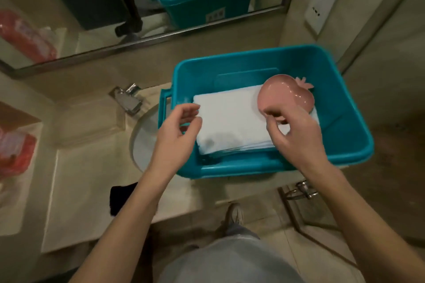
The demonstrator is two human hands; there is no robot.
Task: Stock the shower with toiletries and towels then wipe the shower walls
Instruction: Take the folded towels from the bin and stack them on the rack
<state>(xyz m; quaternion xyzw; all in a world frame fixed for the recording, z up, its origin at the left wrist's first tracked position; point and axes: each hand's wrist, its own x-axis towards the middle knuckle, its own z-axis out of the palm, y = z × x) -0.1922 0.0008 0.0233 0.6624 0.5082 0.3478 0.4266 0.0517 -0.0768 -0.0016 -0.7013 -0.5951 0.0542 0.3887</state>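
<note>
Over the teal bin [349, 122], the right hand [299, 135] is gripping a pink dish [285, 96] by its near edge, thumb and fingers pinching the rim and holding it tilted above the right end of the folded white towels [230, 119]. A pink leaf-shaped tab is sticking out from the dish's far side. The left hand [177, 131] is hovering at the towels' left edge with its fingers loosely curled and parted, grasping nothing; whether the fingertips are touching the cloth cannot be told. The towels are lying stacked flat inside the bin, filling most of its floor. The bin is sitting on the beige counter [87, 167], partly covering the round sink [142, 142], with the chrome faucet [128, 99] just beside its left handle. Behind it, a mirror [92, 7] is reflecting the bin. Red packaging [16, 151] is lying at the counter's far left.
</note>
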